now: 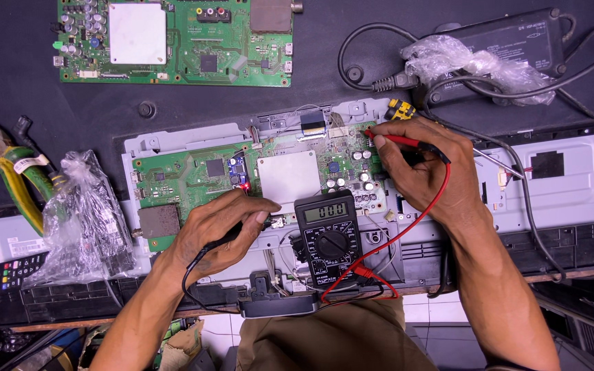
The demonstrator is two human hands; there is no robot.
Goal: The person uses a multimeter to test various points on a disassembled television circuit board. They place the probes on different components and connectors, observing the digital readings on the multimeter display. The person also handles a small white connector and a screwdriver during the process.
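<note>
A green circuit board (187, 175) with a silver shield plate (288, 175) lies on a grey metal chassis (572, 185). My left hand (218, 230) grips a black test probe, its tip near the board's lower middle. My right hand (424, 172) holds a red test probe (397, 139) with its tip touching the board's upper right corner by several capacitors. A black digital multimeter (329, 237) sits between my hands, red and black leads trailing from it.
A second green circuit board (187, 51) lies at the back. A black power adapter (510, 45) with cables and crumpled plastic sits back right. Yellow-green pliers (18, 178), a clear plastic bag (84, 220) and a remote control (12, 271) lie left.
</note>
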